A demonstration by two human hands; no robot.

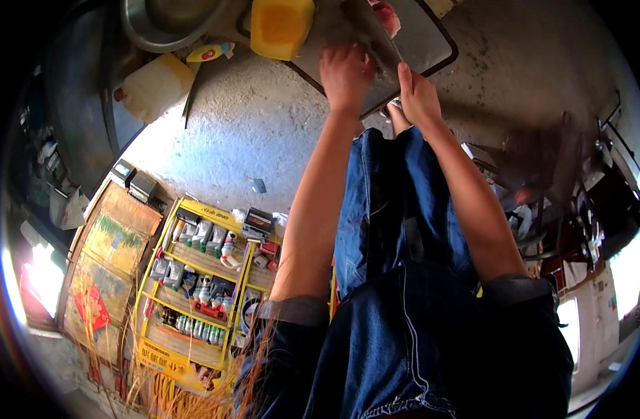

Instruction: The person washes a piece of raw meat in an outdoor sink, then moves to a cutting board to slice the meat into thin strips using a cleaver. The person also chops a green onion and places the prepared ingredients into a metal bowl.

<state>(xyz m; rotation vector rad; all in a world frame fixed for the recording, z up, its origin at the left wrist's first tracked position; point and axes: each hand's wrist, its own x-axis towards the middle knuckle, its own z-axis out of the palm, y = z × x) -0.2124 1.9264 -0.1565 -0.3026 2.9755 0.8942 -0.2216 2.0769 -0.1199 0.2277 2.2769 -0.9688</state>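
Observation:
My right hand (420, 98) is closed round the handle of a wide-bladed knife that looks like a cleaver (377, 36), its thumb laid along the end of the blade. Its dark grey blade slants up and left over a grey cutting board (426, 43) with a dark rim. Left of the blade, my left hand (345, 78) is down on the board with its fingers curled, slightly blurred. Something small and reddish shows at those fingertips; I cannot tell what it is. Beyond the blade lies a piece of raw red meat (387, 18), cut off by the picture's upper edge.
Left of the board stands a yellow plastic tub (281, 29). Farther left are a metal basin (147, 31), a yellow packet (210, 52) and a pale plastic jug (154, 89). A yellow shelf rack (187, 279) with bottles and boxes stands at my left.

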